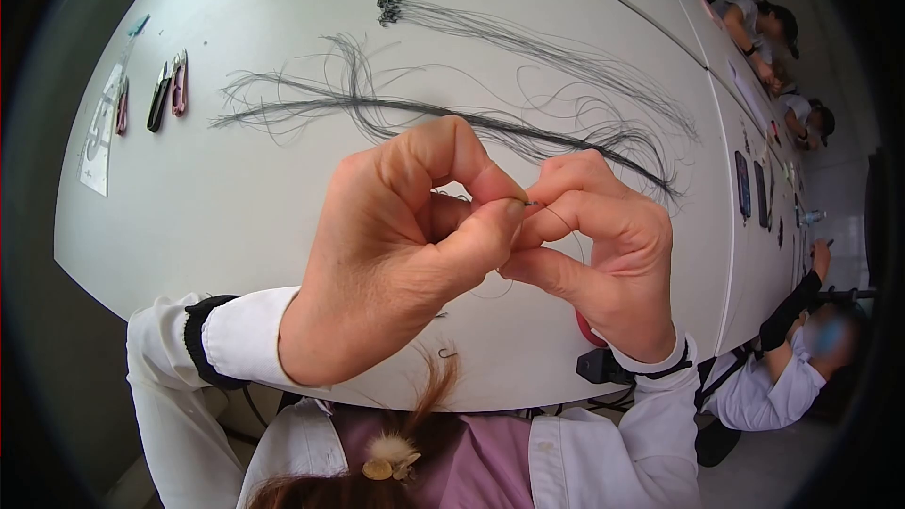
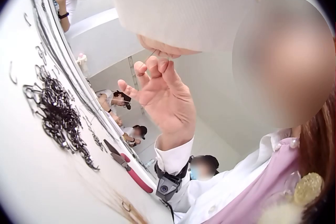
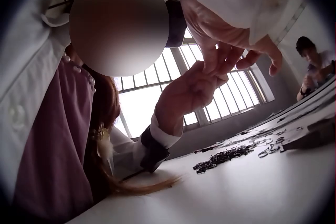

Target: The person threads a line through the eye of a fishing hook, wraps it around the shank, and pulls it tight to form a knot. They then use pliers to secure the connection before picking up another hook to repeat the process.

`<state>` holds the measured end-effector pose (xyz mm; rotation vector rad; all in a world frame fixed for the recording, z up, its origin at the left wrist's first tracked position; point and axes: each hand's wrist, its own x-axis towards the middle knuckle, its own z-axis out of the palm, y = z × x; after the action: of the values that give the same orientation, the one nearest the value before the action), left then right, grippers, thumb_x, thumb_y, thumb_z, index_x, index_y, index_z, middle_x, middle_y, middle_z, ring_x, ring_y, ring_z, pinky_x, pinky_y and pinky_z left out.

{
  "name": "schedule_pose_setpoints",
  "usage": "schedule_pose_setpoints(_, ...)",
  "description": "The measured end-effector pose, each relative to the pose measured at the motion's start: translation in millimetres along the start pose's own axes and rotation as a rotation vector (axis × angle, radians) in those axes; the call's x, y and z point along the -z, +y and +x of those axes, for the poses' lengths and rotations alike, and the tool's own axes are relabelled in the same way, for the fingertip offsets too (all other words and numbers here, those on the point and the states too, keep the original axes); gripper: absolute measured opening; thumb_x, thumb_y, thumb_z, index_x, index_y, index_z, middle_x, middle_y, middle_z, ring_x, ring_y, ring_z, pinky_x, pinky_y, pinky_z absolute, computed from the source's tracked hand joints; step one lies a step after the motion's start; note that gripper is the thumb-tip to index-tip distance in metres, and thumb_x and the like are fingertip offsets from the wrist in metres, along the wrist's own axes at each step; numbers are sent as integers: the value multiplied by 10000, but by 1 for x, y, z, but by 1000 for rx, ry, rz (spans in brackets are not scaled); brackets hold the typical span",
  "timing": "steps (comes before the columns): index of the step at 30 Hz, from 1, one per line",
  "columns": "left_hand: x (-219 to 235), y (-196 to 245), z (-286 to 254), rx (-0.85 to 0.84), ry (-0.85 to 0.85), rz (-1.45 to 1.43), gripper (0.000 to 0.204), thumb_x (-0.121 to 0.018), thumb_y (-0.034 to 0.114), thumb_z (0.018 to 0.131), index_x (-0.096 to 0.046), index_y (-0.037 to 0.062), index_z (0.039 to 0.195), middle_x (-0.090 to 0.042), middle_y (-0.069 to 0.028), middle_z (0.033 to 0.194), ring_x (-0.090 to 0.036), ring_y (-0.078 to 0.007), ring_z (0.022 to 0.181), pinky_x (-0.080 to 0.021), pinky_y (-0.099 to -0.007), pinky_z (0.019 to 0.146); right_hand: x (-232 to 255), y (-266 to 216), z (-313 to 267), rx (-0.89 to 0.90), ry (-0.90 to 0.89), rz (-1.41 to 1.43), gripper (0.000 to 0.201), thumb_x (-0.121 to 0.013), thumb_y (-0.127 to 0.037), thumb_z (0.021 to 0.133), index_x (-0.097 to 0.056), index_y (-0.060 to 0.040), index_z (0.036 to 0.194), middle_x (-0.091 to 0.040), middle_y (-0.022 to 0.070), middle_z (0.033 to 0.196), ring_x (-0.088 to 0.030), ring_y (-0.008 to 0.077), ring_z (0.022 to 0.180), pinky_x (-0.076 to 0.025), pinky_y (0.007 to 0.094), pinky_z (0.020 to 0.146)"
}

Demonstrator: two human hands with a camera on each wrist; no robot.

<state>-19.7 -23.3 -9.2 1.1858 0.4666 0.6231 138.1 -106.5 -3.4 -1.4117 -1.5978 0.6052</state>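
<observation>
In the head view, the thumb and forefinger of my left hand [image 1: 386, 245] pinch a tiny dark fishhook [image 1: 532, 205], mostly hidden by the fingertips. My right hand [image 1: 613, 245] meets it there, its thumb and curled fingers pinching a thin dark fishing line [image 1: 558, 215] that loops out beside the hook. Both hands are raised over the white table. A heap of black fishhooks [image 2: 55, 111] lies below them in the left wrist view, and one loose hook [image 1: 447, 353] rests by the near table edge.
Bundles of dark line [image 1: 424, 111] stretch across the table beyond the hands. Thread snips [image 1: 179, 85] and a clear ruler [image 1: 99, 146] lie at the left. Red-handled pliers [image 2: 134, 171] lie near the hook heap. Other people sit farther along the right.
</observation>
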Motion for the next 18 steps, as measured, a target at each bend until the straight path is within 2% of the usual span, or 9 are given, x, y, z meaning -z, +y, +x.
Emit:
schedule_pose_setpoints(2, 0, 0, 0, -1, -3, 2, 108, -559, 18, 860, -468, 30, 803, -532, -32, 762, -394, -11, 507, -305, -162, 403, 2, -2, 0, 19, 0, -47, 161, -789, -54, 618, -670, -69, 726, -621, 17, 788, -530, 166, 793, -426, 277, 691)
schedule_pose_setpoints(4, 0, 0, 0, -3, -6, 4, 107, -558, 14, 862, -470, 27, 803, -535, -35, 765, -395, -11, 500, -304, -163, 401, 3, -4, -1, -14, -38, -43, 177, -779, -9, 607, -693, -45, 757, -589, 11, 862, -468, 169, 822, -376, 314, 779)
schedule_pose_setpoints(11, 0, 5, 0, 76, -19, -31, 110, -574, 37, 875, -485, 9, 817, -569, -67, 784, -442, -30, 469, -353, -159, 395, 4, -6, -1, 8, -4, -90, 153, -771, -21, 617, -686, -53, 740, -593, 10, 818, -467, 176, 811, -372, 311, 782)
schedule_pose_setpoints(13, 0, 6, 1, 89, -17, -14, 115, -581, 49, 876, -489, 7, 823, -579, -75, 788, -456, -35, 468, -374, -157, 400, 4, -6, 0, 21, -2, -138, 166, -780, -38, 612, -663, -75, 725, -604, 11, 768, -520, 177, 795, -426, 280, 668)
schedule_pose_setpoints(16, 2, 6, 2, 69, -28, 8, 125, -592, 73, 879, -495, 6, 837, -600, -94, 800, -502, -48, 477, -412, -162, 412, 4, -8, -1, 6, 15, -143, 157, -776, -44, 621, -665, -76, 728, -605, 15, 774, -522, 179, 810, -430, 284, 669)
schedule_pose_setpoints(18, 2, 10, 1, 79, -27, 65, 126, -592, 86, 883, -496, 10, 857, -605, -110, 809, -600, -86, 545, -441, -174, 423, 6, -12, -1, -9, 4, -186, 140, -770, -50, 638, -665, -77, 728, -609, 19, 793, -530, 179, 836, -430, 283, 697)
